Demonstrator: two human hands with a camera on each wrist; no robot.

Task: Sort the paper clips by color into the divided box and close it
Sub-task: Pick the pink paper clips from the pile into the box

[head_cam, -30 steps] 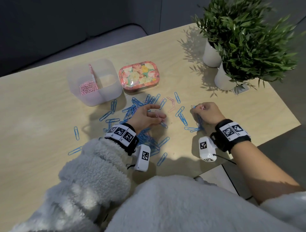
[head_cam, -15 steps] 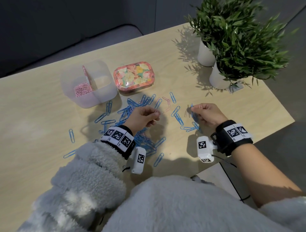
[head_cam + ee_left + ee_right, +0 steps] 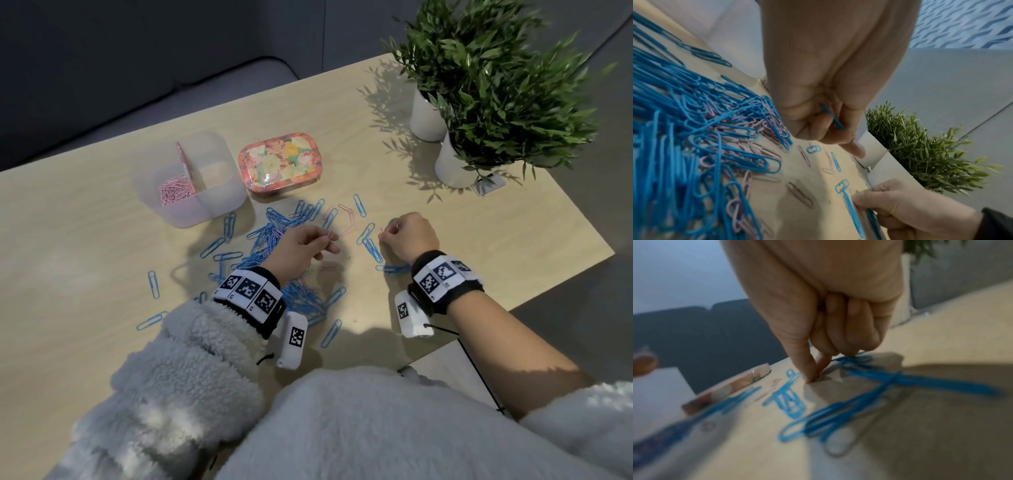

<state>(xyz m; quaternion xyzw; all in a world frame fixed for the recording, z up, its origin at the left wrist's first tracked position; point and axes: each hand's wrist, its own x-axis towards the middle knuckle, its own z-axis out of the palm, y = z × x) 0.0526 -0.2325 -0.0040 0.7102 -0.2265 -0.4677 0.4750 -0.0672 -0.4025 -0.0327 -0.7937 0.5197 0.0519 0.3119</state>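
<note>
A translucent divided box (image 3: pixel 219 202) stands at the back left, with pink clips (image 3: pixel 174 192) in its left compartment and the right one bare. Its floral lid (image 3: pixel 281 164) lies beside it. Blue paper clips (image 3: pixel 270 236), with pink ones mixed in, are strewn across the table's middle. My left hand (image 3: pixel 325 240) hovers over the pile with curled fingers. It pinches a pink clip (image 3: pixel 330 236) and keeps a blue clip (image 3: pixel 831 116) in the palm. My right hand (image 3: pixel 388 233) is curled at the table, thumb and forefinger (image 3: pixel 807 373) pinching a pink clip (image 3: pixel 395 226).
Two potted plants in white pots (image 3: pixel 428 120) (image 3: pixel 452 168) stand at the table's back right. The right table edge (image 3: pixel 548 284) runs close to my right wrist. A dark sofa (image 3: pixel 102 85) lies beyond the far edge. Loose blue clips (image 3: pixel 153 284) reach toward the front left.
My left hand has gone from spread fingers on the pile to a curled pinch on a clip. The right hand has stayed curled and shifted slightly toward the pile.
</note>
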